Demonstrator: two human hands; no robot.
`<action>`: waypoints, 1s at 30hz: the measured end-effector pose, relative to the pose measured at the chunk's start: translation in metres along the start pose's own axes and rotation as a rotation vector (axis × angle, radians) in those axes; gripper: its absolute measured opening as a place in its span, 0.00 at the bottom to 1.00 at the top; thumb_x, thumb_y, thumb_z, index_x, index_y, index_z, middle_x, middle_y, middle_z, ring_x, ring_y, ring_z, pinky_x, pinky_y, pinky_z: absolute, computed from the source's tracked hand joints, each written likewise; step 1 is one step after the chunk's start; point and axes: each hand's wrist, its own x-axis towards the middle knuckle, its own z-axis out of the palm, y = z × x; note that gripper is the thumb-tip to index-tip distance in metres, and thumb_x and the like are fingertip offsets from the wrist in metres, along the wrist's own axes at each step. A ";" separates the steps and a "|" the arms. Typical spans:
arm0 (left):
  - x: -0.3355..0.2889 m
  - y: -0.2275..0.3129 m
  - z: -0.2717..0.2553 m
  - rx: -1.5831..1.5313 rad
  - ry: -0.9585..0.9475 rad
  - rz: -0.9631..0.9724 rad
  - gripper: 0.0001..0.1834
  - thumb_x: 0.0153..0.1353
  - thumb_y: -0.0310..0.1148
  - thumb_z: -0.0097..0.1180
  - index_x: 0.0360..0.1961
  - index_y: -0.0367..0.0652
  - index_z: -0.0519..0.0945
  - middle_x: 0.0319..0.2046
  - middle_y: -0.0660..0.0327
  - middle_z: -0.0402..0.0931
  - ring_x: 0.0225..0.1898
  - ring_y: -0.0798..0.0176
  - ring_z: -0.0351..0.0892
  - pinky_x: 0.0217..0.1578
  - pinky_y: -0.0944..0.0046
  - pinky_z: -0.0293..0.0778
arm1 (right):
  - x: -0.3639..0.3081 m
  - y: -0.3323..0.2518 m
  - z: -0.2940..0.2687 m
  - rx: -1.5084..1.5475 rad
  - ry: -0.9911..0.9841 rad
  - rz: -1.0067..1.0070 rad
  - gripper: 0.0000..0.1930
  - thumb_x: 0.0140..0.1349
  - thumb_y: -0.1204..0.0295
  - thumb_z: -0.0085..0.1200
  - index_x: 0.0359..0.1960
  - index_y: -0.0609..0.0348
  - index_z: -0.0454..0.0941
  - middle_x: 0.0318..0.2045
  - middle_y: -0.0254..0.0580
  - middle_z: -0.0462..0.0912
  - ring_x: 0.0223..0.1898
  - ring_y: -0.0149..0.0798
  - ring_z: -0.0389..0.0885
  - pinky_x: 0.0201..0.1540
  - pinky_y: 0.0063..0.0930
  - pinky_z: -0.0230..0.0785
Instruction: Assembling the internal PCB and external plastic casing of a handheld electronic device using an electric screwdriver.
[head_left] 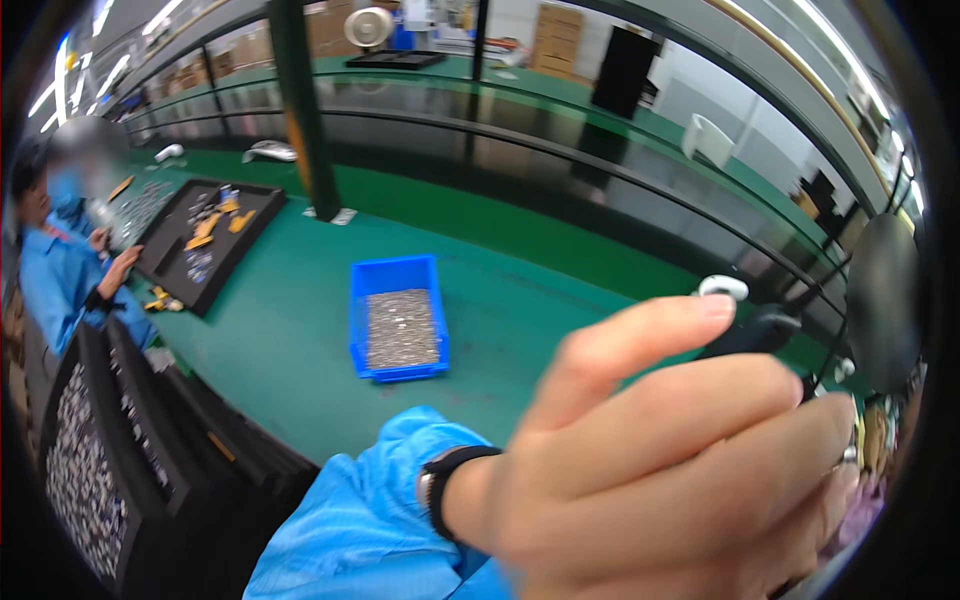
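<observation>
My left hand (pixel 660 450) fills the lower right, very near the camera. It comes out of a light blue sleeve with a dark band (pixel 440 490) round the wrist. The fingers are curled and point right; what they close on, if anything, is hidden. Just behind the fingertips shows a dark, rounded object (pixel 765 330); I cannot tell whether the hand touches it. A white rounded piece (pixel 724 288) appears above that. Farther left, a blue plastic bin (pixel 362 270) holds many small silvery metal parts (pixel 402 330). My right hand is not in view.
Green table (pixel 500 290) runs across. At left, a co-worker in blue (pixel 60 280) has hands at a black tray (pixel 215 285) of yellow and silvery pieces. Black foam trays (pixel 130 440) with small parts stand lower left. A green post (pixel 302 120) and rails rise behind.
</observation>
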 end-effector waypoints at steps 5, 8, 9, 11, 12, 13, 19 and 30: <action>-0.009 -0.006 0.012 -0.180 -0.021 -0.113 0.11 0.50 0.34 0.52 0.31 0.38 0.73 0.32 0.55 0.73 0.34 0.55 0.73 0.43 0.52 0.65 | 0.017 -0.028 0.020 -0.081 0.006 0.062 0.15 0.62 0.63 0.41 0.36 0.64 0.72 0.30 0.33 0.74 0.33 0.26 0.69 0.39 0.19 0.60; -0.029 -0.005 0.009 -0.277 -0.033 -0.194 0.10 0.50 0.34 0.52 0.30 0.38 0.73 0.32 0.55 0.73 0.34 0.56 0.73 0.43 0.52 0.65 | 0.010 -0.025 0.028 -0.058 0.046 0.057 0.15 0.62 0.64 0.41 0.39 0.65 0.72 0.34 0.35 0.75 0.38 0.27 0.70 0.43 0.20 0.60; -0.034 -0.003 0.007 -0.289 -0.038 -0.231 0.10 0.50 0.34 0.52 0.30 0.38 0.73 0.31 0.55 0.73 0.33 0.56 0.73 0.43 0.53 0.65 | 0.007 -0.029 0.034 -0.024 0.027 0.052 0.16 0.62 0.63 0.41 0.40 0.65 0.72 0.36 0.35 0.75 0.39 0.28 0.70 0.44 0.20 0.60; -0.055 0.002 0.008 -0.289 -0.066 -0.307 0.10 0.50 0.34 0.52 0.30 0.39 0.73 0.31 0.56 0.73 0.33 0.56 0.73 0.42 0.53 0.65 | 0.000 -0.014 0.044 0.022 0.042 0.059 0.15 0.62 0.64 0.41 0.40 0.64 0.72 0.33 0.33 0.75 0.36 0.26 0.70 0.41 0.19 0.61; -0.057 0.005 0.007 -0.298 -0.074 -0.338 0.10 0.50 0.35 0.52 0.30 0.39 0.74 0.31 0.56 0.73 0.33 0.56 0.73 0.42 0.53 0.66 | -0.003 -0.028 0.044 0.041 0.029 0.113 0.14 0.62 0.64 0.42 0.40 0.63 0.72 0.32 0.32 0.75 0.34 0.25 0.70 0.38 0.18 0.61; -0.055 0.009 0.003 -0.312 -0.066 -0.368 0.10 0.50 0.35 0.52 0.30 0.39 0.74 0.31 0.56 0.73 0.33 0.56 0.73 0.42 0.53 0.66 | -0.001 -0.037 0.035 0.048 0.015 0.157 0.14 0.62 0.65 0.42 0.40 0.62 0.72 0.31 0.31 0.75 0.32 0.25 0.71 0.35 0.18 0.62; -0.074 0.023 -0.016 -0.320 -0.082 -0.571 0.10 0.50 0.35 0.52 0.29 0.40 0.74 0.30 0.57 0.74 0.32 0.57 0.73 0.41 0.54 0.66 | 0.006 -0.032 0.037 -0.017 0.072 0.091 0.15 0.59 0.61 0.47 0.40 0.60 0.71 0.35 0.35 0.75 0.37 0.29 0.73 0.42 0.22 0.63; -0.088 0.030 -0.031 -0.328 -0.078 -0.666 0.09 0.51 0.37 0.52 0.27 0.42 0.74 0.29 0.59 0.74 0.31 0.59 0.73 0.39 0.56 0.66 | 0.005 -0.050 0.030 -0.199 0.057 -0.015 0.21 0.62 0.57 0.41 0.35 0.65 0.75 0.35 0.42 0.76 0.40 0.35 0.72 0.48 0.28 0.62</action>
